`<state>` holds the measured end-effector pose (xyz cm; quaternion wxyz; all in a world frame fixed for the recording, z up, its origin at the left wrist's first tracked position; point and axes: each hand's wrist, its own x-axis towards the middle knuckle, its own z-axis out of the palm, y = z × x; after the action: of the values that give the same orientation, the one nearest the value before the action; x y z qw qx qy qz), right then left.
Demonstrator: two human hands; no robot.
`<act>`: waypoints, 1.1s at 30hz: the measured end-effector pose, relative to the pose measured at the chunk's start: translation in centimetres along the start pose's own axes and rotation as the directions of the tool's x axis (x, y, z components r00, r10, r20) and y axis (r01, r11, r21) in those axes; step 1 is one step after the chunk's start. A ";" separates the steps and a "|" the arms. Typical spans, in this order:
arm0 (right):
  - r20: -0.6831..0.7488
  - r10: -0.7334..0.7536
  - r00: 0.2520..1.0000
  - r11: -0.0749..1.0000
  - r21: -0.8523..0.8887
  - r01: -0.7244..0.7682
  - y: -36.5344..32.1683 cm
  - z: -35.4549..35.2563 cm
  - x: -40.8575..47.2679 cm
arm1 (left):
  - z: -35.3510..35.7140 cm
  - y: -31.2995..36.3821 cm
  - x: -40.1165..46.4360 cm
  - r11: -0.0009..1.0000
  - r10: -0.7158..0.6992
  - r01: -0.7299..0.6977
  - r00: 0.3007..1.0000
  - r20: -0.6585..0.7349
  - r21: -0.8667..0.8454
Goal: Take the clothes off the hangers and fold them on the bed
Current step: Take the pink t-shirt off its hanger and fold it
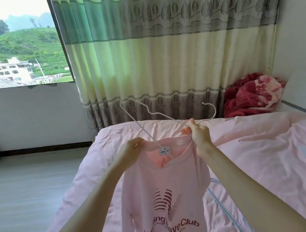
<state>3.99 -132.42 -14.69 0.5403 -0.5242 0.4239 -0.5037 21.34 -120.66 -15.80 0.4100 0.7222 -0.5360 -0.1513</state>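
Right hand (199,132), centre frame: fingers and thumb pinched round neck of white wire hanger (140,127), just below hook. Left hand (133,149), slightly lower left of it: fingers curled on collar of pink T-shirt (163,199). Hanger tilted, one shoulder sticking up and out toward upper left, one arm running down into neck opening past label. Shirt hangs from both hands over pink bed (256,152), printed front facing viewer. Blue hanger (224,205) lies on bed, lower right, partly behind shirt. Red blanket (250,96) bunched at far right. Leaf-pattern curtain (160,49) behind, window (14,45) upper left.

bed (246,153): pink cover | red blanket (250,98) far corner | blue hangers (226,208), possibly two
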 end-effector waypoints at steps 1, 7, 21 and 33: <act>0.000 -0.003 1.000 1.000 -0.019 0.003 0.0 0.2 0.0 | 0.3 -0.1 0.1 1.000 0.004 -0.004 1.000 0.012 -0.005; 0.089 -0.078 0.993 0.963 -0.250 0.098 0.1 0.0 0.8 | 0.5 0.5 0.6 0.999 -0.014 0.007 0.993 -0.120 -0.054; 0.177 0.175 0.968 0.735 0.631 -0.249 0.3 -2.2 3.0 | 0.8 1.4 1.0 0.995 0.002 -0.022 0.979 -0.206 -0.096; 0.295 -0.116 0.948 0.960 0.278 0.031 -0.8 -0.1 1.9 | 2.6 4.4 2.3 0.963 -0.006 -0.039 0.986 -0.167 -0.268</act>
<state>4.05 -134.27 -13.73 0.6466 -0.5335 0.2418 -0.4887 17.64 -124.19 -13.60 0.5494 0.6650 -0.4803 -0.1588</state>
